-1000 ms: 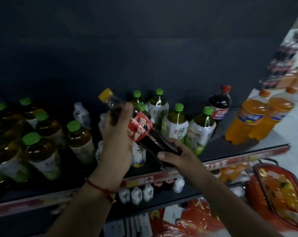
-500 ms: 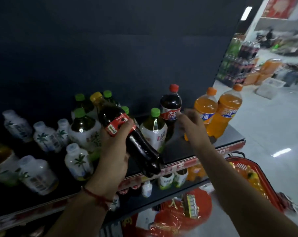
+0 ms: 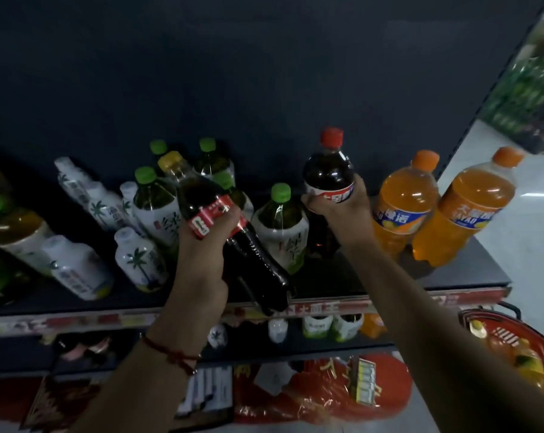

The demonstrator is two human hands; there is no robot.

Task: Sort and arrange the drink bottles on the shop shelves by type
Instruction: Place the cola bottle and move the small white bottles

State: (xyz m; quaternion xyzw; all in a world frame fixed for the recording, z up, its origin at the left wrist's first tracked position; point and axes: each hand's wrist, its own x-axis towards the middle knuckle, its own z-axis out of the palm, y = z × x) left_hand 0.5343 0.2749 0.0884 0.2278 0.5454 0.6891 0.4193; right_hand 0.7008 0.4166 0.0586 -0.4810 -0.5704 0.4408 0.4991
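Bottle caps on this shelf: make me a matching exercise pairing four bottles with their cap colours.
Column 1:
1. cola bottle in the left hand
2. cola bottle under the right hand
3. orange soda bottle
4. green tea bottle

Column 2:
A. green
B. orange
C. yellow
D. red

Pairs: 1-C, 2-D, 3-B, 4-A

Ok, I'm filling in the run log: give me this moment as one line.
left hand: holds yellow-capped cola bottle tilted | right hand: grips red-capped cola bottle on shelf | orange bottles: untouched
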